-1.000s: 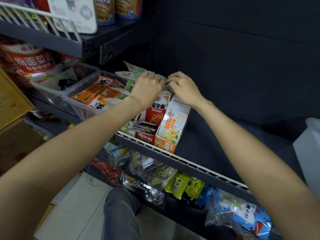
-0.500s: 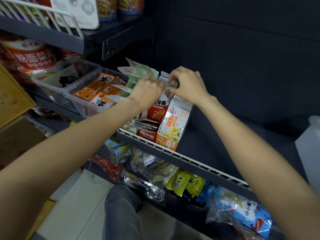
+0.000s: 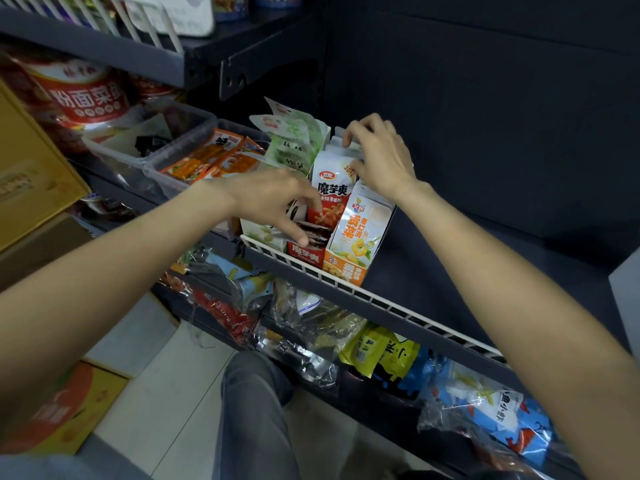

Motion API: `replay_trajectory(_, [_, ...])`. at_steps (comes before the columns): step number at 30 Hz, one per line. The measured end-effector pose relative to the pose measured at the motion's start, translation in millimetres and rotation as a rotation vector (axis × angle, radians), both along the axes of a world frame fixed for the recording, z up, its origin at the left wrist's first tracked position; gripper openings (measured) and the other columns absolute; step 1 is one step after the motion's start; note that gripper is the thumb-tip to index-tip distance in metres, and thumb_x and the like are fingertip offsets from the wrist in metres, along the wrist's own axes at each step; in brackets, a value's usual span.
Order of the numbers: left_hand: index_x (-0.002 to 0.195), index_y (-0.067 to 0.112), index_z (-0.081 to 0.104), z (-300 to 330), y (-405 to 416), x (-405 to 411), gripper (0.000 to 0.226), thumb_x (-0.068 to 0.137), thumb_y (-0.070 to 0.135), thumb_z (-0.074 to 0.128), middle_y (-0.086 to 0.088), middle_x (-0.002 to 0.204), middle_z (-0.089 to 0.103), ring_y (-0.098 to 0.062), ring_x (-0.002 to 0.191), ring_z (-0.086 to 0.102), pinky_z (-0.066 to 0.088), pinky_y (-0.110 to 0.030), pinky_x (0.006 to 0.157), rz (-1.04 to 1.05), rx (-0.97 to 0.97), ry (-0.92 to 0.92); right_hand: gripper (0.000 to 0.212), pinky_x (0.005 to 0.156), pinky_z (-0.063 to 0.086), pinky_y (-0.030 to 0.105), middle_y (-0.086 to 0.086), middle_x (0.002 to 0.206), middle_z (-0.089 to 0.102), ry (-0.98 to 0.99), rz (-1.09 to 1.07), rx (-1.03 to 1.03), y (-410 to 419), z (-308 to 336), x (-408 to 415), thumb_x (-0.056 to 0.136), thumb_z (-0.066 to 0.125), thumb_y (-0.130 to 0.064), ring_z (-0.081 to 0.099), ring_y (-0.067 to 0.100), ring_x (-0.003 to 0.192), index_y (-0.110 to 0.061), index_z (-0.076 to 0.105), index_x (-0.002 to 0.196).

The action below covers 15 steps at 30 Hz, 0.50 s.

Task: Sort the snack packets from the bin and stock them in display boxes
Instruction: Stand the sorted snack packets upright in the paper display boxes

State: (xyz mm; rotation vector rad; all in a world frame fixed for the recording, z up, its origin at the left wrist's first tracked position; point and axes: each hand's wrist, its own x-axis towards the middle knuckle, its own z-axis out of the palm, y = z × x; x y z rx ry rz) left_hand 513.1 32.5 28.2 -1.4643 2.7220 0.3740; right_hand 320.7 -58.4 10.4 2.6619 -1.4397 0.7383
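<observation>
The orange display box (image 3: 348, 268) stands at the front of the dark shelf (image 3: 433, 258), just behind the white wire rail (image 3: 381, 299), and holds a tight upright row of flat white-and-yellow packets (image 3: 360, 230) with glossy faces. The right hand (image 3: 379, 157) is above the back of that row, its fingers curled over the packet tops and pinching their white upper edges. Just left of the orange box is a red display box (image 3: 306, 252), with dark flat packets (image 3: 317, 233) lying at its front and a tall white-and-red pouch (image 3: 330, 192) standing behind them. The left hand (image 3: 277, 199) reaches over this red box with fingers spread and loosely straight, the fingertips resting on the dark packets; it holds nothing. Further left of the orange box, pale green pouches (image 3: 294, 147) fan upward out of a green-and-white carton (image 3: 259, 233). Beyond them sits a clear plastic bin (image 3: 162, 171) with orange foil packets (image 3: 214, 157) lying flat inside, and another clear bin (image 3: 114, 147) beside it holds paper and something dark. Below the orange box, a lower shelf carries crinkled transparent bags (image 3: 311, 327) of mixed snacks.
</observation>
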Motion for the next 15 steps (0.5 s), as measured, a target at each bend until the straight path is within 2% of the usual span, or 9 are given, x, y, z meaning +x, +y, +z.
replay_trajectory(2, [0.13, 0.024, 0.053, 2.0, 1.6, -0.5, 0.077, 0.065, 0.063, 0.067, 0.003, 0.13, 0.057, -0.013, 0.119, 0.052, 0.042, -0.035, 0.101, -0.031, 0.045, -0.04, 0.033, 0.092, 0.037, 0.038, 0.007, 0.125, 0.046, -0.004, -0.009, 0.021, -1.2, 0.9, -3.3, 0.082, 0.064, -0.006, 0.043, 0.025, 0.115, -0.018, 0.055, 0.111])
replay_trajectory(4, [0.139, 0.027, 0.042, -1.3, 3.6, -1.7, 0.08, 0.071, 0.065, 0.062, 0.002, 0.138, 0.051, -0.016, 0.129, 0.045, 0.031, -0.038, 0.112, -0.084, -0.017, -0.274, 0.032, 0.093, 0.037, 0.039, 0.007, 0.125, 0.046, -0.002, -0.005, 0.029, -1.3, 1.1, -5.6, 0.082, 0.065, -0.008, 0.042, 0.024, 0.116, -0.018, 0.056, 0.111])
replay_trajectory(6, [0.14, 0.028, 0.041, -10.3, 4.5, -5.1, 0.06, 0.088, 0.056, 0.05, 0.001, 0.132, 0.057, -0.015, 0.127, 0.048, 0.016, -0.039, 0.118, -0.146, -0.172, -0.446, 0.029, 0.093, 0.036, 0.04, 0.007, 0.125, 0.047, -0.007, 0.009, 0.028, 0.2, 0.2, -5.7, 0.083, 0.063, -0.007, 0.042, 0.024, 0.117, -0.017, 0.058, 0.11])
replay_trajectory(7, [0.138, 0.027, 0.045, -13.3, 2.9, -8.0, 0.046, 0.095, 0.045, 0.045, -0.001, 0.124, 0.063, -0.015, 0.121, 0.054, 0.018, -0.04, 0.118, -0.169, -0.258, -0.448, 0.028, 0.093, 0.036, 0.04, 0.007, 0.124, 0.048, -0.01, 0.014, 0.025, 0.9, -0.6, -5.4, 0.083, 0.062, -0.006, 0.043, 0.024, 0.117, -0.017, 0.059, 0.109])
replay_trajectory(8, [0.135, 0.025, 0.048, -13.9, -0.1, -12.9, 0.037, 0.099, 0.03, 0.044, -0.003, 0.114, 0.068, -0.018, 0.113, 0.059, 0.026, -0.042, 0.114, -0.166, -0.344, -0.439, 0.028, 0.092, 0.036, 0.04, 0.007, 0.124, 0.048, -0.013, 0.018, 0.021, 1.6, -1.5, -4.9, 0.083, 0.061, -0.005, 0.044, 0.024, 0.116, -0.016, 0.06, 0.109])
replay_trajectory(10, [0.13, 0.019, 0.051, -10.0, -10.8, -25.0, 0.04, 0.093, 0.004, 0.044, -0.007, 0.098, 0.07, -0.026, 0.102, 0.06, 0.045, -0.04, 0.094, -0.076, -0.485, -0.465, 0.031, 0.091, 0.039, 0.041, 0.007, 0.124, 0.05, -0.031, 0.033, 0.019, 3.5, -2.7, -4.2, 0.083, 0.06, -0.004, 0.047, 0.025, 0.114, -0.015, 0.058, 0.112])
replay_trajectory(12, [0.123, 0.014, 0.049, -5.7, -24.4, -36.4, 0.034, 0.092, 0.002, 0.044, -0.006, 0.095, 0.067, -0.029, 0.095, 0.06, 0.044, -0.034, 0.071, 0.023, -0.545, -0.506, 0.034, 0.09, 0.042, 0.041, 0.007, 0.123, 0.051, -0.052, 0.041, 0.028, 4.4, -3.0, -4.3, 0.082, 0.06, -0.005, 0.048, 0.026, 0.114, -0.014, 0.056, 0.115])
replay_trajectory(13, [0.123, 0.014, 0.048, -4.8, -30.7, -41.4, 0.031, 0.094, 0.005, 0.045, -0.006, 0.098, 0.066, -0.029, 0.093, 0.061, 0.042, -0.034, 0.07, 0.058, -0.545, -0.517, 0.034, 0.092, 0.041, 0.039, 0.007, 0.124, 0.05, -0.057, 0.037, 0.036, 4.1, -3.2, -5.1, 0.083, 0.061, -0.007, 0.046, 0.026, 0.115, -0.014, 0.056, 0.115])
replay_trajectory(15, [0.129, 0.013, 0.044, -5.2, -41.5, -48.5, 0.034, 0.095, 0.012, 0.048, -0.007, 0.105, 0.066, -0.029, 0.094, 0.062, 0.045, -0.036, 0.081, 0.088, -0.511, -0.494, 0.032, 0.098, 0.037, 0.038, 0.007, 0.129, 0.047, -0.065, 0.022, 0.078, 2.0, -2.6, -7.4, 0.083, 0.063, -0.014, 0.04, 0.026, 0.121, -0.016, 0.056, 0.115])
